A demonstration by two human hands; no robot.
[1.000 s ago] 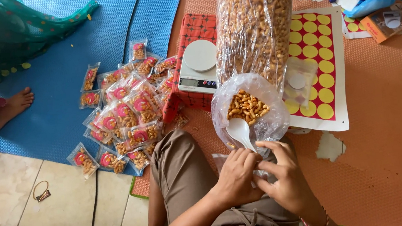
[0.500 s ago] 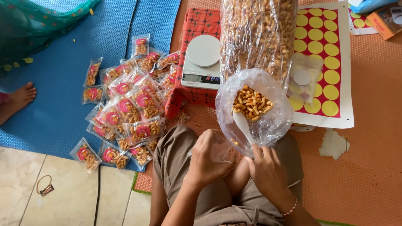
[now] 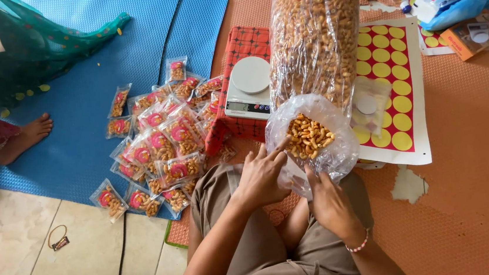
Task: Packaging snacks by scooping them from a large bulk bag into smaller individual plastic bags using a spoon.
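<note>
At one snack bag, two hands.

Blue mat; red checked cloth; yellow-dotted red sheet.

Orange floor mat, sticker sheet, tall snack sack, blue mat, small filled packets

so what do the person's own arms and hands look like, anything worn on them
Both forearms are bare, with no sleeves in view. The right hand has a thin beaded bracelet of pink and white at the wrist. The left hand wears nothing visible; no gloves.
</note>
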